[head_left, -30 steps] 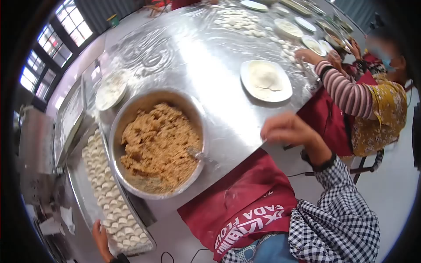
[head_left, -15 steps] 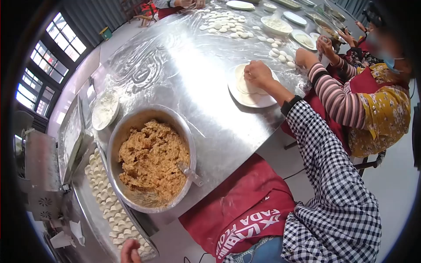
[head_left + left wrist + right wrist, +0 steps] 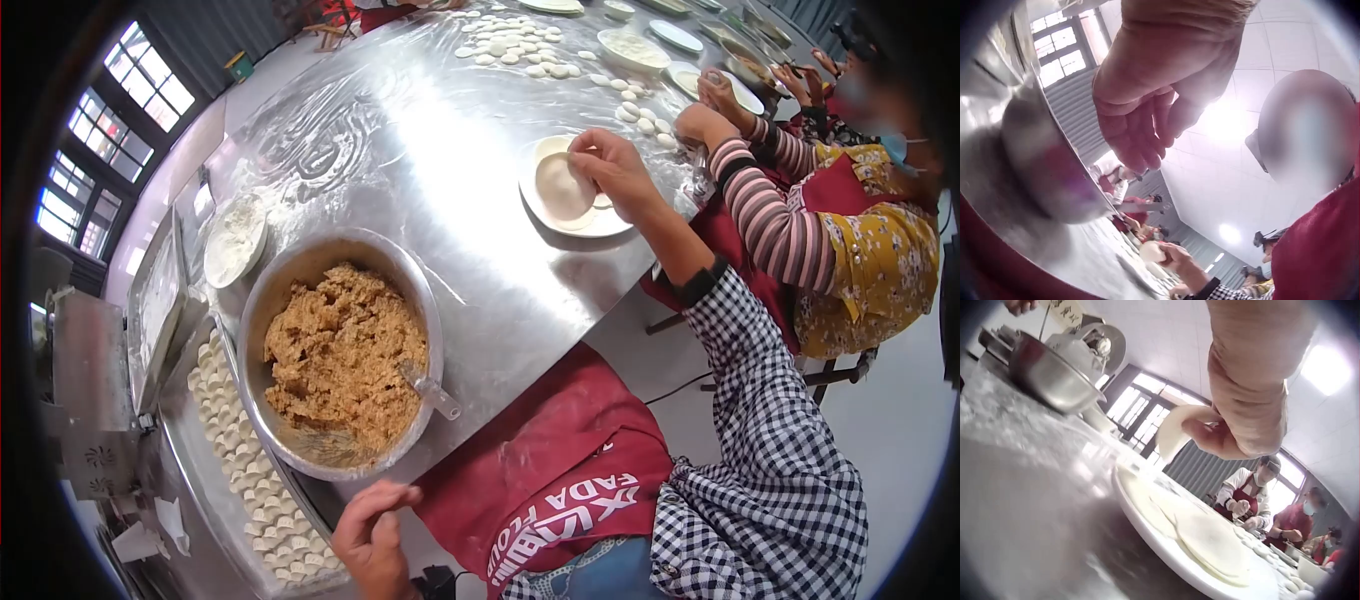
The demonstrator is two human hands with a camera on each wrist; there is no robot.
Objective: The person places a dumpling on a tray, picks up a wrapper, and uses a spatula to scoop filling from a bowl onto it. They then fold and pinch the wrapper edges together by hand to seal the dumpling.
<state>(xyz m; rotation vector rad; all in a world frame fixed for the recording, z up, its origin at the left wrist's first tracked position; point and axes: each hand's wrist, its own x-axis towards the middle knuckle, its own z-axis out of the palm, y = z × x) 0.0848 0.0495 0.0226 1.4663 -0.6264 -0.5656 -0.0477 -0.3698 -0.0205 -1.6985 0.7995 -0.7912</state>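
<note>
My right hand (image 3: 622, 178) pinches a round dough wrapper (image 3: 563, 190) by its edge above a white plate (image 3: 575, 226). The right wrist view shows the lifted wrapper (image 3: 1175, 432) curving down from the fingers, with more flat wrappers (image 3: 1210, 540) lying on the plate below. My left hand (image 3: 376, 535) is in the air just below the steel bowl, holding nothing, its fingers loosely bent. Brown filling (image 3: 345, 350) lies in the large steel bowl (image 3: 432, 300), and a utensil's handle (image 3: 437, 394) rests over its right edge.
A tray (image 3: 180, 425) with rows of folded dumplings (image 3: 245, 460) is left of the bowl. A white flour dish (image 3: 235, 240) stands behind it. Dough pieces (image 3: 510, 45) and dishes lie at the table's far side. A person in striped sleeves (image 3: 765, 210) works at the right.
My right hand came down to the plate and now lifts a wrapper's edge. My left hand moved from the dumpling tray to the right, below the bowl.
</note>
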